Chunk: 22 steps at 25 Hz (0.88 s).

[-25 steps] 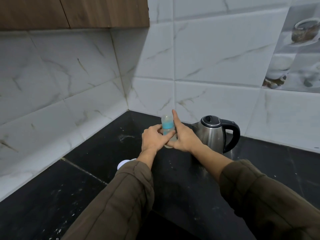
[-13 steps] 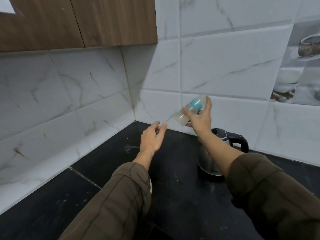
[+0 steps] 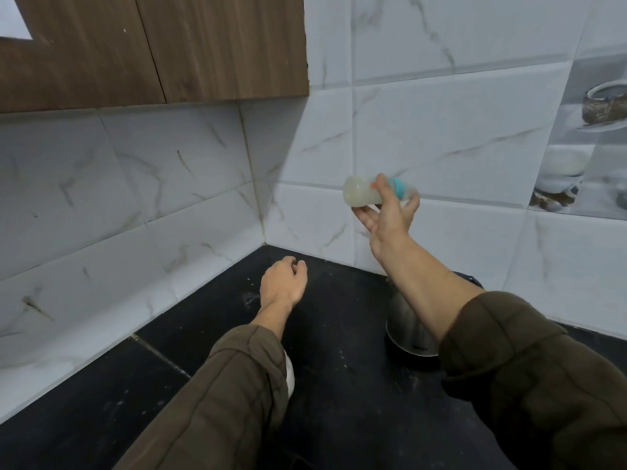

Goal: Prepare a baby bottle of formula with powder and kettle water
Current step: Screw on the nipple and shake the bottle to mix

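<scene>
My right hand (image 3: pixel 385 218) holds a clear baby bottle (image 3: pixel 361 195) with a teal collar, raised in front of the wall tiles. The bottle lies nearly sideways, its base pointing left, with pale milky liquid inside. My left hand (image 3: pixel 283 284) hovers low over the black counter (image 3: pixel 339 385), empty, fingers loosely curled. The steel kettle (image 3: pixel 405 327) stands on the counter under my right forearm, which hides most of it.
A white round object (image 3: pixel 289 371) peeks out from under my left sleeve. Marble-look wall tiles meet in a corner behind the counter. A brown wooden cabinet (image 3: pixel 152 45) hangs at the upper left.
My right hand lifted the bottle off the counter and tipped it sideways, then swung it so the base points left. My left hand let go and dropped toward the counter.
</scene>
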Motion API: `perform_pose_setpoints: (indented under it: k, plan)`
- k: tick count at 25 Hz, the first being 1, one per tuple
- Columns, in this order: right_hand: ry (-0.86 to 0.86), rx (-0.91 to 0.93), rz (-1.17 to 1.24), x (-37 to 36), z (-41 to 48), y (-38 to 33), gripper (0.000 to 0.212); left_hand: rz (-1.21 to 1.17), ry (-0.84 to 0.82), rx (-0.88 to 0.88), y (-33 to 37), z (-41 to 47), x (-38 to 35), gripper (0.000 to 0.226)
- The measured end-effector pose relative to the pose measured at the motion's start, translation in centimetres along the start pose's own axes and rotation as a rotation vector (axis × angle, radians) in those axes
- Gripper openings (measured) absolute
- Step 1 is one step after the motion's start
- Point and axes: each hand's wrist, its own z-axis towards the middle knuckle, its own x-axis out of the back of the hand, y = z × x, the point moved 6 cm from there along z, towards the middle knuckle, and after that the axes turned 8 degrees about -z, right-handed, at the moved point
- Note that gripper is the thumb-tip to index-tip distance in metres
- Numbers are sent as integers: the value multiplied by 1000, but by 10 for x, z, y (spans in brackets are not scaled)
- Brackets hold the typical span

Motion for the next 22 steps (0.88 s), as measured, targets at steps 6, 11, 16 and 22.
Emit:
perform_pose_setpoints:
  k: [6,11,16,22]
  plan:
    - [-256,58,-332,-33,-17,-8,91,67,-9,-59,10,8,1,45]
    - [-99,46,-89,-42,-11,-25,82,76,30,-97,20,8,3,44]
    - [-364,149,-485,-59,-34,-24,88,73,29,-118,28,8,2,47]
    - [-209,118,-317,-47,-26,-40,87,70,43,-105,23,5,6,47]
